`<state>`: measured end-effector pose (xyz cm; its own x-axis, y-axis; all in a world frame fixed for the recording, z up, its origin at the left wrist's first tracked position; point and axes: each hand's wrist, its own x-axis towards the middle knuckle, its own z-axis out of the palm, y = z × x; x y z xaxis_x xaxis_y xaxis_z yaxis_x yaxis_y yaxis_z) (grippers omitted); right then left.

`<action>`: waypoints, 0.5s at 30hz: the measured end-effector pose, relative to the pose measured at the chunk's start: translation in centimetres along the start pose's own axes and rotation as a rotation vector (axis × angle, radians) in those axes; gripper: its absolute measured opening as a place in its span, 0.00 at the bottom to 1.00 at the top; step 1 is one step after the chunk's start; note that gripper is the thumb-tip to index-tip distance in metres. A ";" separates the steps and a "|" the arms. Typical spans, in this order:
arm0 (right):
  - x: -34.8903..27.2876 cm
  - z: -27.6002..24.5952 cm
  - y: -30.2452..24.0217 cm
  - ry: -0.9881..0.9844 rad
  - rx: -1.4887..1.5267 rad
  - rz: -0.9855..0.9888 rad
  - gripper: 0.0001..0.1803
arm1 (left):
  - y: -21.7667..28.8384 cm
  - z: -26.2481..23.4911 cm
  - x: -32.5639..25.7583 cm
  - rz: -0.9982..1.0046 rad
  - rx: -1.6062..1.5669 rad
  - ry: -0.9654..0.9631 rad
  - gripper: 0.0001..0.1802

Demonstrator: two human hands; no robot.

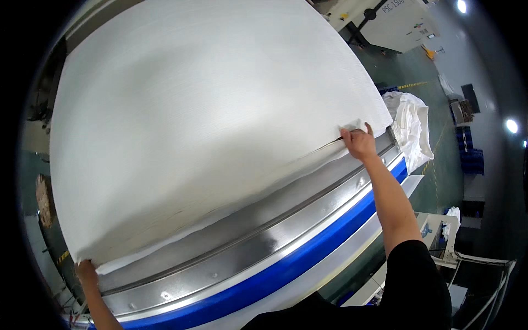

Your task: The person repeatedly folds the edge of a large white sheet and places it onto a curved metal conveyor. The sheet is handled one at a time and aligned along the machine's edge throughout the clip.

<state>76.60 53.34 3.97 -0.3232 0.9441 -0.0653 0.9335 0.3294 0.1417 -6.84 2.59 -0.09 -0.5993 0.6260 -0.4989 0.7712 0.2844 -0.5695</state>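
A large white sheet (209,110) lies spread flat over a wide machine bed and fills most of the head view. My right hand (358,143) pinches the sheet's near right corner, at the edge of the metal front rail (258,236). My left hand (86,271) grips the sheet's near left corner at the lower left. Both arms are stretched wide apart, holding the near hem along the rail. A second layer of white cloth shows under the hem.
A blue band (308,250) runs below the metal rail along the machine's front. A heap of white linen (410,124) lies to the right on the green floor. A white machine cabinet (396,22) stands at the back right, and blue crates (472,157) sit further right.
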 end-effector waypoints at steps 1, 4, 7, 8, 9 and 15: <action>0.4 0.2 2.3 -0.039 -0.042 0.039 0.30 | -0.2 0.3 0.1 -0.026 -0.006 -0.015 0.15; 2.3 0.7 8.8 -0.191 -0.195 0.066 0.27 | -0.6 0.2 -0.1 -0.095 0.002 -0.076 0.15; 3.7 0.7 14.1 -0.306 -0.332 0.000 0.23 | -0.8 0.1 -0.4 -0.100 0.072 -0.133 0.16; 4.5 0.5 15.7 -0.411 -0.317 0.002 0.21 | -0.9 0.3 -0.5 -0.094 0.091 -0.138 0.16; 5.0 0.2 17.2 -0.582 -0.319 0.063 0.20 | -1.0 0.7 -0.6 -0.088 0.123 -0.162 0.17; 4.5 2.1 19.7 -0.438 -0.450 0.012 0.18 | -2.3 3.4 -0.5 -0.142 0.074 -0.145 0.15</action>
<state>93.87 64.08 4.41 -0.1308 0.8853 -0.4463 0.7489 0.3831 0.5406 -9.08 -0.87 -0.75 -0.7293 0.4708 -0.4965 0.6625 0.3048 -0.6842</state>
